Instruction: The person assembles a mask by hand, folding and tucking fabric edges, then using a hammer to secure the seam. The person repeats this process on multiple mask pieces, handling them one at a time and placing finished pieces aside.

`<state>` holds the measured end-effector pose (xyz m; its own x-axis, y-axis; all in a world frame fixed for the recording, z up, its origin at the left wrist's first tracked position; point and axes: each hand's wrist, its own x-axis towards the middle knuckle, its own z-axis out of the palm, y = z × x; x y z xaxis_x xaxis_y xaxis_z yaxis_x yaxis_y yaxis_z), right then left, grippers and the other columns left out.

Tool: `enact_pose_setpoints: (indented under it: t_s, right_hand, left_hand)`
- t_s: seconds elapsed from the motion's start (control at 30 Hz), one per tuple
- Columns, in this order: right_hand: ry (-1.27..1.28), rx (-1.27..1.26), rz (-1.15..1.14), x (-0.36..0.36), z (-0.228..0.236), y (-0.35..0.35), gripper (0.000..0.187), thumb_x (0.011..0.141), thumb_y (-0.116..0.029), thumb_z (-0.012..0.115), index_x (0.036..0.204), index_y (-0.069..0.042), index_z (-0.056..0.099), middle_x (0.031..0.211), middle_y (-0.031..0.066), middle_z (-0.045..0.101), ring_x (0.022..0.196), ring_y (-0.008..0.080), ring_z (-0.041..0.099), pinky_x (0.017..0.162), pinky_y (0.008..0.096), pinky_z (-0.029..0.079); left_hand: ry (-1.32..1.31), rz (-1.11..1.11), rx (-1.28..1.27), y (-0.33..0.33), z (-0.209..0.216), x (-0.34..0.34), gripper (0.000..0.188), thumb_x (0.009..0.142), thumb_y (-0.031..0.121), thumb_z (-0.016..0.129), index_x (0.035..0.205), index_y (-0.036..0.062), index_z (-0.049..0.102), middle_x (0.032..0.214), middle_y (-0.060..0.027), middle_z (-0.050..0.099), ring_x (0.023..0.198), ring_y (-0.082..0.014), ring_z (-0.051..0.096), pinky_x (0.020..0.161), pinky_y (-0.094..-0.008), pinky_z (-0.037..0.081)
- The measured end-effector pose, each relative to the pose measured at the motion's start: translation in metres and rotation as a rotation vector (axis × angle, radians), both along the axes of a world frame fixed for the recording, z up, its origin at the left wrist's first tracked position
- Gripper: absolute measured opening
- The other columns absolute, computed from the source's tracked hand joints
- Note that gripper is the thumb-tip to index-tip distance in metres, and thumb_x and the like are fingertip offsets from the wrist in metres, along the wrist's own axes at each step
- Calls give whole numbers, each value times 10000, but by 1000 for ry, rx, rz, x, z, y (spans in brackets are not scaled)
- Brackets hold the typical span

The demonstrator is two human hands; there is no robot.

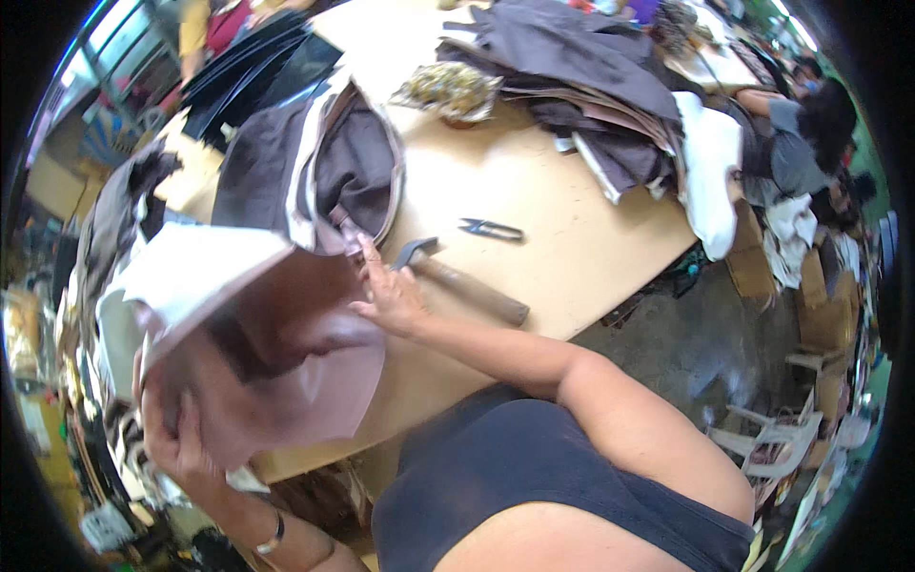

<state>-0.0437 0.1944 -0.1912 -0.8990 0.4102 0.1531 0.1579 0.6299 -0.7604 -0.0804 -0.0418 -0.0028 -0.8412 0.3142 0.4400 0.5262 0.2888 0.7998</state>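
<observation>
Pale worktop (448,186) at the centre of a crowded workshop carries the materials at hand, with two bare hands busy at its near left side. One pinkish-brown sheet piece (319,405), curved open like a pouch, is held up above the worktop's near left part, between the fingers of both hands. One white panel (205,262) spreads along its upper edge; whether the two are joined cannot be told.

The left hand (176,429) grasps the piece, its fingers curled over the lower left edge, the forearm rising from below with one bracelet (272,536) at the wrist. The right hand (393,297) reaches across with elbow bent, palm down, its fingers unclenched, extended and slightly apart at the piece's upper right edge; what their tips touch is too blurred to tell.

Just right of the right hand's fingers lies one hammer (475,288), dark head nearest them, wooden handle slanting away. Farther out is one pair of dark snips (496,230). Straight beyond the fingertips stands one dark brown bag-like item (253,176) with pale edges. Well beyond the fingers sit one crumpled wrapped bundle (453,89), one stack of black sheets (257,76) to the left and one heap of dark brown pieces (581,71) to the right, with one white piece (710,181) at its side.

At least two other people are visible: one yellow sleeve (194,38) at the far left, one seated person (801,143) at far right.
</observation>
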Motion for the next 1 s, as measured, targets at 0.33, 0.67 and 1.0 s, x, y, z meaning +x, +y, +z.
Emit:
enact_pose_setpoints:
  t_s: [0.33,0.67,1.0]
  right_hand:
    - [464,-667,506,1,127,75,149,657,-35,537,790,-3,596,689,74,587,621,102,546,554,245,436]
    - [453,-883,1456,98,106,57,1130,574,-488,726,1359,-28,55,1417,150,73,1305,225,71,1046,344,69]
    - [-96,-906,658,150,74,30,517,718,-157,668,1176,-57,450,1103,81,538,986,177,485,867,339,390]
  left_hand:
    - [330,155,-79,-31,20,5,343,803,52,489,1126,-52,446,1162,-161,456,1072,-245,431,923,-339,306]
    - [536,169,77,-15,16,-1,218,790,72,512,977,-41,513,1015,-153,506,932,-239,485,813,-347,385]
    - [970,363,85,26,25,15,145,771,46,576,901,-7,538,897,-153,556,810,-263,553,696,-363,468]
